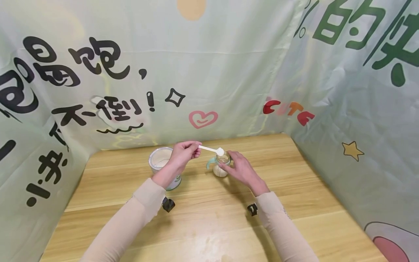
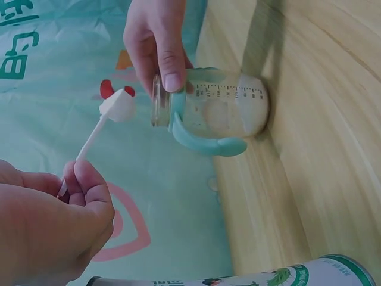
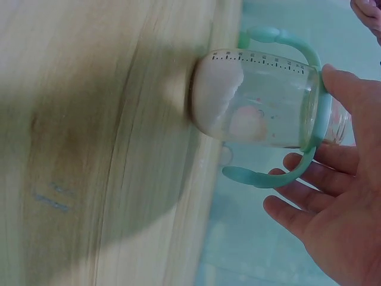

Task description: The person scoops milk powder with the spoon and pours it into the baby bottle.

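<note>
My left hand (image 1: 184, 155) pinches the thin handle of a white measuring scoop (image 2: 118, 106) between thumb and fingers. White powder is heaped in the scoop's bowl, which is above and beside the open mouth of a clear baby bottle (image 1: 220, 171). That bottle stands upright on the table, with a mint-green collar, two curved side handles and a printed scale. White powder (image 3: 215, 95) fills its lower part. My right hand (image 1: 241, 168) grips the bottle near its neck, thumb on one side and fingers on the other.
An open powder can (image 1: 176, 184) stands left of the bottle, partly hidden behind my left forearm. The wooden table (image 1: 203, 222) meets a printed cloth backdrop (image 1: 229, 80) at the back and sides. A small black wrist device (image 1: 168, 204) sits at each cuff.
</note>
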Demonstrator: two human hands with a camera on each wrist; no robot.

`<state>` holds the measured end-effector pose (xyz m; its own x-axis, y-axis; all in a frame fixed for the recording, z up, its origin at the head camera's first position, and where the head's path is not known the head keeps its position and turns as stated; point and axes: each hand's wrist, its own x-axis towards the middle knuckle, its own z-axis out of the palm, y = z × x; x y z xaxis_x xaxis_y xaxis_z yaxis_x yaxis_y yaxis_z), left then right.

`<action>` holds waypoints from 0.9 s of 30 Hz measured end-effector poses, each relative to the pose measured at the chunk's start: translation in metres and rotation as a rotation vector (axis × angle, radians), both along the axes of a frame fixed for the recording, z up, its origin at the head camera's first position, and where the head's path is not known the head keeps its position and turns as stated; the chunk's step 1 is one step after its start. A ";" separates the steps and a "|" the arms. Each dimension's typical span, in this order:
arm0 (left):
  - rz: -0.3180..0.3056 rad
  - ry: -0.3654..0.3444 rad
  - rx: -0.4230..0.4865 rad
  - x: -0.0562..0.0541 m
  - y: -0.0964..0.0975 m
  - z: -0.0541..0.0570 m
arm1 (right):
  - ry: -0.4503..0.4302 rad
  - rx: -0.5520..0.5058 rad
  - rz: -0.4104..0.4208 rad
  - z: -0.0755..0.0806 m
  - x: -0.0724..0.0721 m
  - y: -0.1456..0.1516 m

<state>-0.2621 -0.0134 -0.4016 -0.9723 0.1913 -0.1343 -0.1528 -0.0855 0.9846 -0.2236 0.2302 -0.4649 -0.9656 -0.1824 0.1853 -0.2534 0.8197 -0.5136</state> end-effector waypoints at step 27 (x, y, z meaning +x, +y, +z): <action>-0.035 0.115 -0.093 0.003 0.006 -0.011 | -0.037 -0.036 -0.002 -0.001 0.000 0.000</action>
<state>-0.2590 -0.0076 -0.4126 -0.9753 0.2169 -0.0411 -0.0399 0.0099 0.9992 -0.2240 0.2299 -0.4657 -0.9723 -0.1742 0.1560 -0.2321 0.8010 -0.5518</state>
